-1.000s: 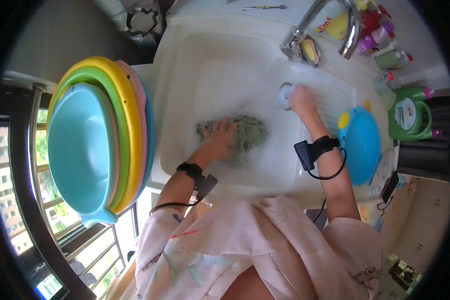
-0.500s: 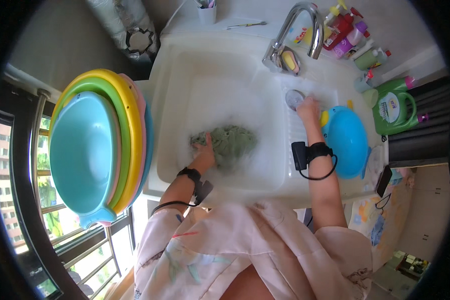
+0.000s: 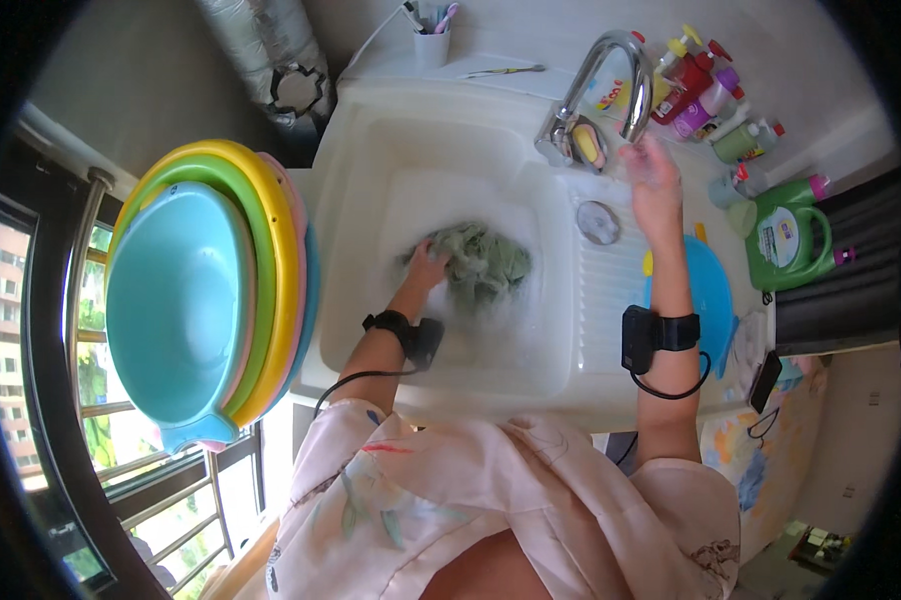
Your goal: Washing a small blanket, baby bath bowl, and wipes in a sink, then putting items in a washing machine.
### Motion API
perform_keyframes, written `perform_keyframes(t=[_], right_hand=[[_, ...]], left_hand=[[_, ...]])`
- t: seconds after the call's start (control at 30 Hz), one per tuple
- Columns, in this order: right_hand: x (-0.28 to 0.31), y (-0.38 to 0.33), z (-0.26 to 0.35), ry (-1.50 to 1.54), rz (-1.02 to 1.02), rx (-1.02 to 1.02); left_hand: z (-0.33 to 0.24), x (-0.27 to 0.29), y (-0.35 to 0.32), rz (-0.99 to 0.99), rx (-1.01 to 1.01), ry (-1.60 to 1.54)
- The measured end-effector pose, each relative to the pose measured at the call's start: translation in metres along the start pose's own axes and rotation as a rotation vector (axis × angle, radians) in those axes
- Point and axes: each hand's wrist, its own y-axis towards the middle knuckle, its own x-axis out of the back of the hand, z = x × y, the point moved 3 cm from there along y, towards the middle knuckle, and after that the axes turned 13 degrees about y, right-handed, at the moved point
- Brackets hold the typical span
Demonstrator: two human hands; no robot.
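A wet green cloth (image 3: 479, 265) lies bunched in the sudsy water of the white sink (image 3: 346, 220). My left hand (image 3: 429, 266) grips its left edge, with part of the fingers hidden in the folds. My right hand (image 3: 654, 172), wet and foamy, is raised just below the spout of the chrome faucet (image 3: 635, 110). Its fingers look loosely spread and nothing shows in them. A round pale disc with foam on it (image 3: 598, 222) rests at the top of the ridged washboard (image 3: 603, 320); its kind I cannot make out.
Stacked basins (image 3: 176, 300) stand left of the sink. A blue basin (image 3: 709, 300) sits under my right forearm. Beside the faucet are a yellow soap bar (image 3: 589, 145), several pump bottles (image 3: 686, 85) and a green jug (image 3: 791, 235). A toothbrush cup (image 3: 433, 48) is behind.
My right hand has left the round disc and moved up toward the faucet spout. My left hand has shifted slightly up and right with the cloth.
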Motion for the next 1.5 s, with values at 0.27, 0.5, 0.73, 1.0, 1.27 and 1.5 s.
perform_keyframes(t=[0.27,0.5,0.73,1.0,1.27,1.5], right_hand=[[-0.044,0.011,0.018,0.036,0.184,0.075],[-0.063,0.012,-0.079,-0.321,0.210,0.073],[-0.075,-0.003,-0.096,-0.566,0.362,0.067],[-0.111,-0.060,-0.110,0.178,0.164,-0.494],[-0.151,-0.067,-0.102,0.548,0.258,-1.135],[-0.149,-0.063,-0.093,0.703,0.113,-1.154]], left_hand=[[-0.072,0.036,0.001,-0.003,-0.146,-0.139],[-0.151,-0.006,0.007,0.256,0.126,-0.877],[-0.148,-0.018,0.025,0.278,0.257,-1.033],[-0.159,-0.038,0.007,0.135,0.409,-0.900],[-0.154,-0.042,0.002,0.211,0.291,-1.297],[-0.130,-0.053,0.054,0.368,-0.005,-1.348]])
